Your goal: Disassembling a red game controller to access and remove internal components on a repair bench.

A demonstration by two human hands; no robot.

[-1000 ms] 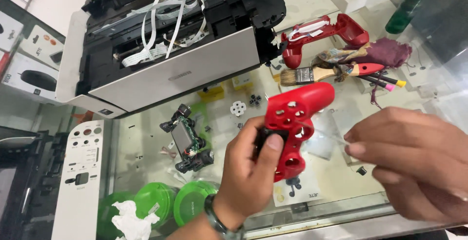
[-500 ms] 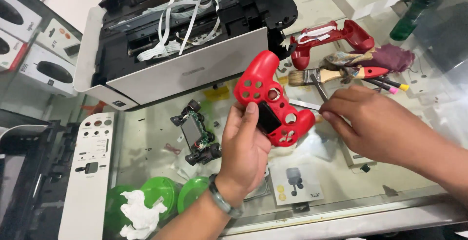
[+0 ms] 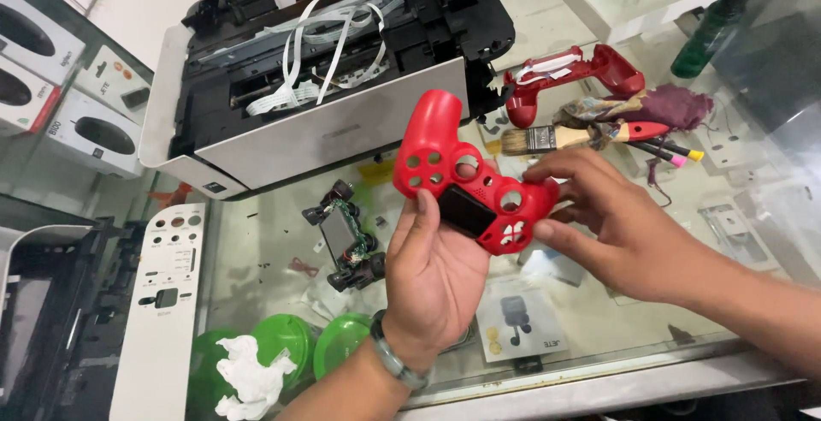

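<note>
A red game controller front shell [image 3: 445, 156] with empty button holes and a black touchpad is held above a glass counter. My left hand [image 3: 432, 271] grips it from below, thumb on its face. My right hand [image 3: 616, 224] holds the shell's right grip with its fingertips. On the glass to the left lies the controller's bare circuit board [image 3: 344, 237] with black sticks. The red back shell [image 3: 569, 79] rests further back, apart from both hands.
An opened printer [image 3: 325, 70] with loose white ribbon cables sits at the back. A paintbrush [image 3: 564, 137], pens and a purple cloth [image 3: 676, 106] lie at right. A white panel [image 3: 162, 301], green lids [image 3: 291, 348] and a dark green bottle [image 3: 714, 23] are nearby.
The red shell has been turned and lifted slightly, one grip pointing up. My right hand moved in from the right and took hold of the shell's right grip.
</note>
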